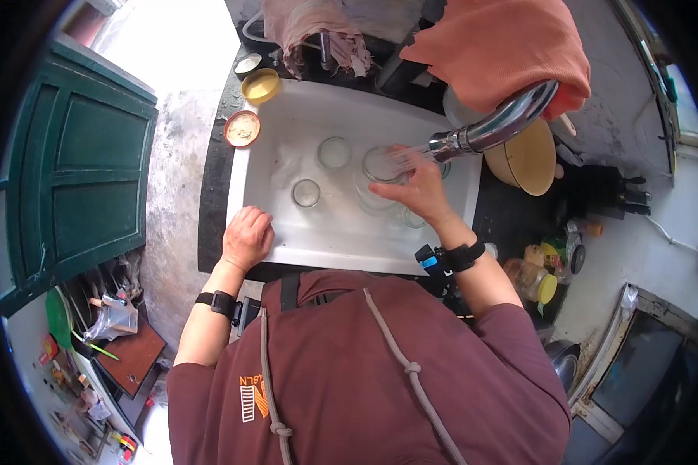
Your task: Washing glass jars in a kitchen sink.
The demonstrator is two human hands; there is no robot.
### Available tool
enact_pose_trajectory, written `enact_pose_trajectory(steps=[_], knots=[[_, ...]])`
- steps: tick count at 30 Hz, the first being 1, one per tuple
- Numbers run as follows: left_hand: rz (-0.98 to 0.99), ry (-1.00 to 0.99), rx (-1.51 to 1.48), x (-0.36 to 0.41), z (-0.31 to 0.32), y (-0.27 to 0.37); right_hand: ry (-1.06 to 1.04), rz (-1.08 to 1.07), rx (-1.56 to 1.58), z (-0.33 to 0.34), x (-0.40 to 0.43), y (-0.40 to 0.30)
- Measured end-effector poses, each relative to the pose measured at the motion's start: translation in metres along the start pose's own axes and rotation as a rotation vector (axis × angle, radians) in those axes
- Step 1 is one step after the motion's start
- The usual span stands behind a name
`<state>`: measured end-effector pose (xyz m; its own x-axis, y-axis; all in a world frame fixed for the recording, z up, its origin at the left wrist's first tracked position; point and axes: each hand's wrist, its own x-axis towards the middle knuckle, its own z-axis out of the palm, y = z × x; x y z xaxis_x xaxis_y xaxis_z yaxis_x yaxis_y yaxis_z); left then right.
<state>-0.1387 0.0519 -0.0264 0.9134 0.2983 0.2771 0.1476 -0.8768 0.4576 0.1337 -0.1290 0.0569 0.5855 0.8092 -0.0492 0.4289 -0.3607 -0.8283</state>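
Note:
My right hand (416,181) grips a clear glass jar (378,189) by its upper part, over the white sink (256,232). Water runs from the chrome faucet (471,136) onto the jar's mouth and my fingers. Two more glass jars, a wider one (334,153) and a smaller one (306,193), stand in the basin to the left. Another glass vessel (413,216) is partly hidden under my right wrist. My left hand (248,235) rests on the sink's left front rim with its fingers curled; nothing shows in it.
A red-rimmed lid (242,129) and a yellow lid (261,85) lie at the sink's left rim. An orange cloth (506,52) hangs over the faucet's neck. On the right counter are a cream enamel basin (526,157) and a yellow-lidded jar (532,282). A green door (87,157) stands left.

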Motion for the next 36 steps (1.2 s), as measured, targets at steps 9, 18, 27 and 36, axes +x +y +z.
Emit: enact_pose_trajectory(steps=[9, 18, 27, 36], knots=[[0.001, -0.018, -0.009, 0.001, -0.001, 0.004, -0.068, 0.095, 0.172, -0.015, -0.005, 0.008], [-0.012, -0.05, -0.018, 0.0, 0.0, 0.003, 0.187, 0.13, 0.444, -0.059, -0.049, -0.003], [-0.003, -0.042, -0.022, 0.0, -0.002, 0.003, 0.347, 0.267, -0.601, -0.199, -0.041, -0.044], [-0.004, -0.026, -0.02, 0.001, 0.0, 0.004, -0.127, 0.569, -1.58, -0.23, 0.003, 0.074]])
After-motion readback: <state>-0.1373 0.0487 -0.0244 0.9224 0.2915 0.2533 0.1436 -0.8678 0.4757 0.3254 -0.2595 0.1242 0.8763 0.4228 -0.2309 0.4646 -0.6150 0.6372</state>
